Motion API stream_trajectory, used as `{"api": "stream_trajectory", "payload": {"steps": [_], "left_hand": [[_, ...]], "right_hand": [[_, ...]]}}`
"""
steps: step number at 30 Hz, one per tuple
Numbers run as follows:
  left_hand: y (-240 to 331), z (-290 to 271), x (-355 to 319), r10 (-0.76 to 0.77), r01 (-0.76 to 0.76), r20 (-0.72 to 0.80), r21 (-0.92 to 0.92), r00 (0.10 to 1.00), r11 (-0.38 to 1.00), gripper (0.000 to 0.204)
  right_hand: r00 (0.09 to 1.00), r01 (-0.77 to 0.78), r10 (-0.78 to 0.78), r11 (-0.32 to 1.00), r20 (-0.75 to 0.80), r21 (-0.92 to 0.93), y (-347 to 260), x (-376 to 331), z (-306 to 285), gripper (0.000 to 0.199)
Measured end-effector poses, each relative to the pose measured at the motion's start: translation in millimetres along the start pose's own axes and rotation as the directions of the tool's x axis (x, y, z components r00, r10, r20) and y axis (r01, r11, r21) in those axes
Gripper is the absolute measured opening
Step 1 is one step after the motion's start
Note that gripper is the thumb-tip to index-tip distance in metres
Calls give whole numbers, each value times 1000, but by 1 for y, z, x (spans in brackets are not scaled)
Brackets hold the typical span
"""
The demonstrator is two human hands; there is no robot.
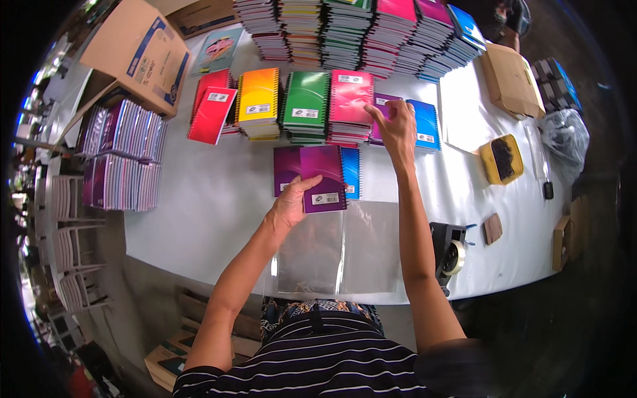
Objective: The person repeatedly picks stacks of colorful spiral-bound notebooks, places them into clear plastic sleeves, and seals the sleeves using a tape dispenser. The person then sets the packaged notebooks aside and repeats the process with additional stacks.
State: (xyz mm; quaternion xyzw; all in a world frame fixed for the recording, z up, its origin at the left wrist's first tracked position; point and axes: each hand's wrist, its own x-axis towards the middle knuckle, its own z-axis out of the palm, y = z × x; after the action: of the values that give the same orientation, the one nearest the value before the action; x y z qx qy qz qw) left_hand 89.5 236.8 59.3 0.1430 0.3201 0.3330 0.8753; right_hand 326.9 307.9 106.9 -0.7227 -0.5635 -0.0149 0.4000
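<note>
My left hand [292,202] grips a purple spiral notebook [324,162] by its left edge, thumb on the cover. Under it, another purple notebook [286,162] shows at the left and a blue notebook [352,174] at the right. My right hand [398,129] is over the short purple stack [379,101], between the pink notebooks [350,99] and the blue stack [426,123]. Its thumb and fingers are curved and apart, with nothing seen between them. Green [305,96], yellow [257,93] and red notebooks [213,114] continue the row leftward. Clear plastic sleeves [308,255] lie nearest me.
Tall notebook stacks [345,40] line the table's back. Purple bundles [126,179] and an open carton [142,60] stand left. Rightward are a tape dispenser [446,249], a yellow tub [502,159] with dark contents, a small brown block [492,229] and a cardboard box [511,79].
</note>
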Motion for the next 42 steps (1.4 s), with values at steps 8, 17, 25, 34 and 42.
{"api": "stream_trajectory", "payload": {"steps": [8,17,25,34,42], "left_hand": [[21,-37,-12,85,-87,15,122,996,989,59],[32,-38,-24,189,-180,162,-66,969,981,80],[87,-96,-85,272,-278,-144,-26,952,960,40],[127,-186,-123,252,-248,-180,49,951,968,53],[131,-196,-120,167,-169,182,-7,969,986,85]], "right_hand": [[867,-288,299,954,400,-89,9,33,19,46],[828,-519,177,602,532,607,-80,-62,-24,28],[886,-164,0,935,465,314,-203,-74,53,35],[569,-779,-41,294,822,554,-248,-76,154,27],[293,273,-734,678,613,682,-255,2,51,23]]}}
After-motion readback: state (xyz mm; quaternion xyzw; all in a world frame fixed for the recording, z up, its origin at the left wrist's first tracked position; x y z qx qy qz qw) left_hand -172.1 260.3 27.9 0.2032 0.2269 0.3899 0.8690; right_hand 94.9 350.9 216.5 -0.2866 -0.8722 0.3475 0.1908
